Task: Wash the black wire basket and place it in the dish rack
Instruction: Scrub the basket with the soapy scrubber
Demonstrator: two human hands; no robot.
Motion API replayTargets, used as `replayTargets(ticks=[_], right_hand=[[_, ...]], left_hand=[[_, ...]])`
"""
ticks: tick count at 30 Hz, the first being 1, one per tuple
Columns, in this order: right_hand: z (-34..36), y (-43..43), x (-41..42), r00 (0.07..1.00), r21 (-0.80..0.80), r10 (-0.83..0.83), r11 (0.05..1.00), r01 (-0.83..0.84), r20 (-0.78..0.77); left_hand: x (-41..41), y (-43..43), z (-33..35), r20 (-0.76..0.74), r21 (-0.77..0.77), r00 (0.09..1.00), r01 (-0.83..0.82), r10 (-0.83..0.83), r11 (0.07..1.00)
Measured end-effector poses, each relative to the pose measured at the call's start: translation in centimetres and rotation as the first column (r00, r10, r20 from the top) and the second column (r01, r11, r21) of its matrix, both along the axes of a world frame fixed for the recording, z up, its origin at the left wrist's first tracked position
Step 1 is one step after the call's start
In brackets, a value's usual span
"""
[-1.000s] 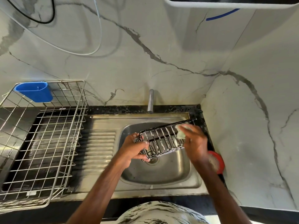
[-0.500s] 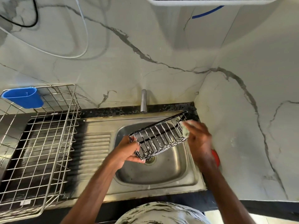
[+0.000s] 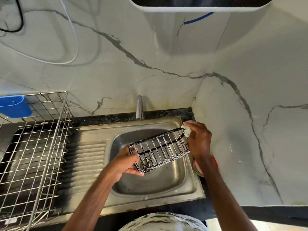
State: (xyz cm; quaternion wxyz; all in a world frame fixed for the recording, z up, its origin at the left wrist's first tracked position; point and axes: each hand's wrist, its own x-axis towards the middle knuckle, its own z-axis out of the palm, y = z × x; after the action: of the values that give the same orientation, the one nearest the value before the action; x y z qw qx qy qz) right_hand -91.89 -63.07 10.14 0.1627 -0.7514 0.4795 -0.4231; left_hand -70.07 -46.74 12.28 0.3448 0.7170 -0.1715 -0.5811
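The black wire basket (image 3: pixel 160 150), flecked with white suds, hangs tilted over the steel sink (image 3: pixel 190 185), its right end higher. My left hand (image 3: pixel 127 161) grips its lower left end. My right hand (image 3: pixel 198 140) presses a pale soapy sponge (image 3: pixel 186 130) against the basket's upper right corner. The silver wire dish rack (image 3: pixel 35 155) stands on the counter at the left, with nothing visible inside it.
A blue plastic cup holder (image 3: pixel 15 106) hangs on the rack's back left. The tap (image 3: pixel 139 106) rises behind the sink; no water runs. A red and green round container (image 3: pixel 205 167) sits at the sink's right, against the marble side wall (image 3: pixel 250 139). The ribbed drainboard (image 3: pixel 88 161) lies between sink and rack.
The basket's right end has risen and shifted right. My right hand with the sponge slid from the basket's top side to its far right corner. The left hand kept its grip.
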Motion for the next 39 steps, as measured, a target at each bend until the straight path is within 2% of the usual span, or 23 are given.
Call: replayTargets(ticks=[2, 5, 7, 10, 12, 14, 17, 19, 22, 26, 30, 35, 37, 39], right_hand=[[0.2, 0.1, 0.5, 1.000, 0.002, -0.015, 1.000, 0.015, 0.009], [-0.5, 1.7, 1.0, 0.983, -0.120, 0.175, 0.976, -0.182, -0.062], [-0.4, 1.6, 0.4, 0.982, -0.107, 0.187, 0.976, -0.190, -0.042], [0.0, 0.4, -0.6, 0.999, 0.135, -0.018, 0.991, 0.014, 0.032], [0.1, 0.1, -0.9, 0.998, 0.290, -0.053, 0.955, 0.057, -0.020], [0.0, 0.1, -1.2, 0.999, 0.391, 0.007, 0.921, 0.009, -0.040], [0.2, -0.2, -1.5, 0.993, 0.587, 0.054, 0.803, -0.104, 0.101], [0.8, -0.2, -1.3, 0.981, 0.653, 0.045, 0.741, -0.158, 0.186], [2.7, 0.3, -0.5, 0.951, 0.675, 0.055, 0.692, -0.257, 0.306], [4.9, 1.5, 0.7, 0.899, 0.640, 0.079, 0.675, -0.366, 0.431], [6.4, 2.2, 1.7, 0.891, 0.619, 0.070, 0.695, -0.366, 0.449], [7.1, 2.7, 1.8, 0.898, 0.623, 0.065, 0.698, -0.353, 0.435], [7.1, 3.0, 2.1, 0.903, 0.615, 0.083, 0.706, -0.352, 0.422], [6.8, 3.5, 2.7, 0.912, 0.611, 0.121, 0.707, -0.356, 0.392]], left_hand=[[-0.3, 0.0, -0.1, -0.010, 0.001, 1.000, 0.000, 0.000, 1.000], [-0.1, -0.1, -0.7, -0.036, 0.002, 0.999, -0.040, 0.040, 0.999], [0.3, -0.2, -0.9, -0.023, 0.006, 0.999, -0.044, 0.044, 0.999], [0.8, 0.0, -1.0, 0.011, 0.007, 0.999, -0.033, 0.033, 0.999], [1.2, 0.2, -1.0, 0.021, -0.002, 0.999, -0.038, 0.038, 0.999], [1.9, 0.6, -1.0, 0.031, -0.005, 0.998, -0.050, 0.050, 0.999], [3.0, 1.0, -1.1, 0.036, -0.006, 0.998, -0.048, 0.048, 0.999], [3.7, 1.1, -1.3, 0.008, -0.016, 0.998, -0.060, 0.060, 0.998], [4.4, 1.2, -1.8, -0.048, -0.030, 0.996, -0.078, 0.077, 0.996], [4.0, 1.4, -2.5, -0.092, -0.044, 0.992, -0.086, 0.082, 0.995], [3.8, 2.0, -2.9, -0.172, -0.086, 0.978, -0.132, 0.116, 0.987], [5.4, 3.2, -3.6, -0.328, -0.141, 0.943, -0.103, 0.052, 0.985], [5.1, 3.0, -3.3, -0.301, -0.105, 0.946, -0.158, 0.121, 0.982], [3.4, 2.7, -2.2, -0.129, -0.079, 0.986, -0.115, 0.104, 0.990]])
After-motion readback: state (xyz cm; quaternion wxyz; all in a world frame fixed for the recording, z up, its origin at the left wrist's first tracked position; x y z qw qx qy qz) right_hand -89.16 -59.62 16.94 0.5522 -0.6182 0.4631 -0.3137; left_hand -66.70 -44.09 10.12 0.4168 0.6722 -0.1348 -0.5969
